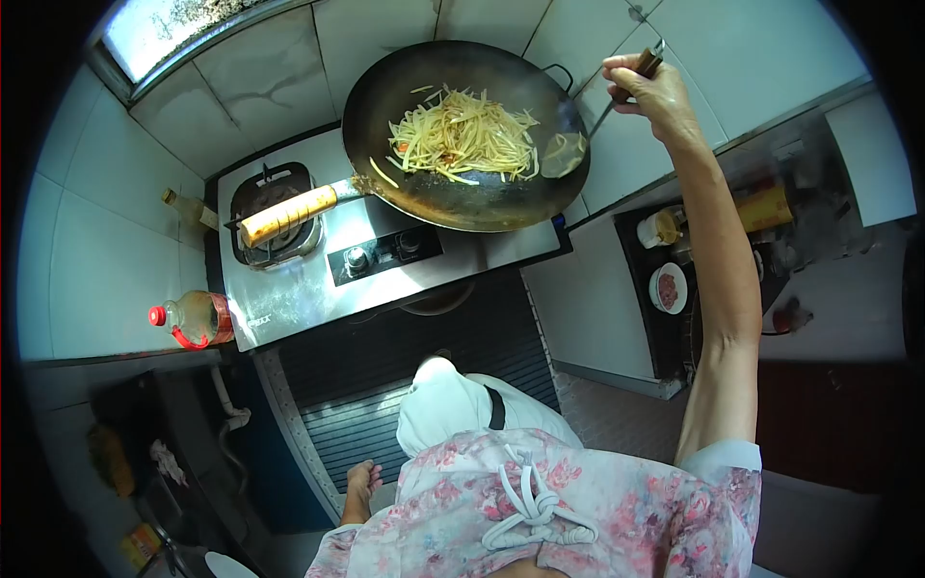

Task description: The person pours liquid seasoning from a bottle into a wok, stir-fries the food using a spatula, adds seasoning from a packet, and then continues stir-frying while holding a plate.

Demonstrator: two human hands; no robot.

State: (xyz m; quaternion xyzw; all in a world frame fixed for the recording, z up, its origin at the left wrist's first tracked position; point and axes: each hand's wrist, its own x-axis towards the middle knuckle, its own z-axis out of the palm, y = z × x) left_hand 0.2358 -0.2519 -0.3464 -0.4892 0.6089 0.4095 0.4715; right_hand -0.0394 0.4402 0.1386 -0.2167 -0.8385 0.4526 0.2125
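The right hand has its fingers closed round the dark brown handle of a spatula, between 2 and 3 o'clock from the wok's middle. The spatula slants over the rim, its broad, flat blade lying inside at 3 o'clock. The left hand hangs low towards 6 o'clock, fingers curled; whether it grips anything I cannot tell.

The wok is round, dark metal, with a browned near rim, a thin loop at 2 o'clock and a ridged wooden handle at 8. In it lies a loose heap of shreds, pale yellow, thin and glossy, with a few strays at the edges.

The wok sits on a shiny steel stove; its handle crosses the left burner, partly hiding it. Near 8 o'clock stand a glass bottle and a red-capped oil bottle. At 4 o'clock are a jar and a white bowl with pinkish contents, beside the right forearm, which blocks part of that counter.
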